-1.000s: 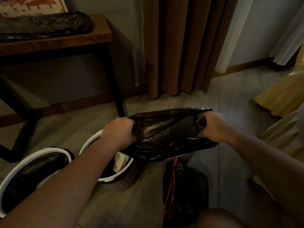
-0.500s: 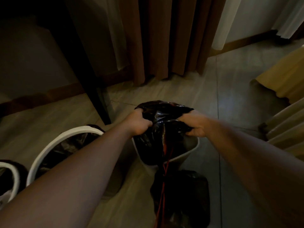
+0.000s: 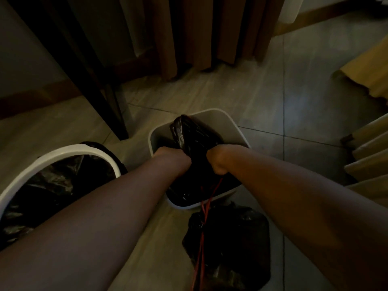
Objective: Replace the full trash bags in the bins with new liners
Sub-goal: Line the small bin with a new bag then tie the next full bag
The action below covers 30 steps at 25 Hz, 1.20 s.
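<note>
Left hand [image 3: 172,156]: down inside the square bin [image 3: 227,124], fist bunched on the black liner [image 3: 196,139]. You mostly see the back of the hand, and the fingertips are buried.

Right hand [image 3: 218,163]: same deal. It's in the bin right next to the left one, with its fingers curled into the liner's plastic.

Liner: it's in the square bin, crumpled up between and ahead of the hands. One folded corner pokes up near the bin's far rim, so it isn't spread over the edge.

Red cord [image 3: 211,195]: runs from under the right hand, over the bin's near rim, to the knot of the tied bag.

Tied bag [image 3: 228,246]: black and full, on the floor right against the near side of the square bin.

Round bin [image 3: 63,151]: left of the square bin, close by. It has a white rim and a black bag [image 3: 50,185] inside.

Table leg [image 3: 100,97]: dark, just behind and left of the square bin.

Curtain [image 3: 199,32]: brown, well behind the bin.

Yellow cloth [image 3: 369,76]: off to the right of the bin, well apart from it.
</note>
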{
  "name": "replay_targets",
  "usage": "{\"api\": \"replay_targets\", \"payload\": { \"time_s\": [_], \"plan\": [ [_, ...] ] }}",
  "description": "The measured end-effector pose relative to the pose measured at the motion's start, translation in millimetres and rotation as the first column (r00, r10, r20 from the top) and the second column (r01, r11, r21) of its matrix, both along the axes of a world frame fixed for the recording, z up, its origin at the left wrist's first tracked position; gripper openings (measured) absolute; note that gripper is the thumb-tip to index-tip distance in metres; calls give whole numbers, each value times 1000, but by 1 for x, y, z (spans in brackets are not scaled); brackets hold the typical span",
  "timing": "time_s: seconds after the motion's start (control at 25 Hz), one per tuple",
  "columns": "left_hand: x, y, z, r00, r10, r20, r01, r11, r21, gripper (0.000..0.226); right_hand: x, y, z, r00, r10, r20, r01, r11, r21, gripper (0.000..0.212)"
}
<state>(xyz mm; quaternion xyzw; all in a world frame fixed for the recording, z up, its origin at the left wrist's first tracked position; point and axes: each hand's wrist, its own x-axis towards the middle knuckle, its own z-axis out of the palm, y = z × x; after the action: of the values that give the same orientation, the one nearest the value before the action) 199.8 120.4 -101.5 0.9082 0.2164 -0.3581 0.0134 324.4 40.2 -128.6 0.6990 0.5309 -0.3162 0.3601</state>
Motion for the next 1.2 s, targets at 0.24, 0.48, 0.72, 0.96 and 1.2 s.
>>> {"api": "replay_targets", "payload": {
  "time_s": [0.24, 0.48, 0.72, 0.96, 1.2],
  "plan": [
    [11, -8, -12, 937, -171, -306, 136, 982, -133, 44, 3, 0, -2, 998, 24, -66, -28, 997, -71, 45],
    [1, 8, 39, 959, 92, 269, -69, 993, -95, 32, -1, -42, 64, 993, -92, -71, 114, 887, 448, 20],
    [-48, 17, 56, 744, 324, 584, -269, 946, -182, 51, -68, -170, 91, 769, -167, -617, 634, 73, 770, 11],
    [-68, 11, 46, 629, 355, 692, -340, 926, -166, 50, -104, -175, 63, 964, 69, -258, 192, 494, 848, 51],
    [-82, 1, 39, 556, 366, 746, -365, 914, -176, 54, -103, -197, 29, 963, -64, -260, 249, 572, 782, 37]
  ]
}}
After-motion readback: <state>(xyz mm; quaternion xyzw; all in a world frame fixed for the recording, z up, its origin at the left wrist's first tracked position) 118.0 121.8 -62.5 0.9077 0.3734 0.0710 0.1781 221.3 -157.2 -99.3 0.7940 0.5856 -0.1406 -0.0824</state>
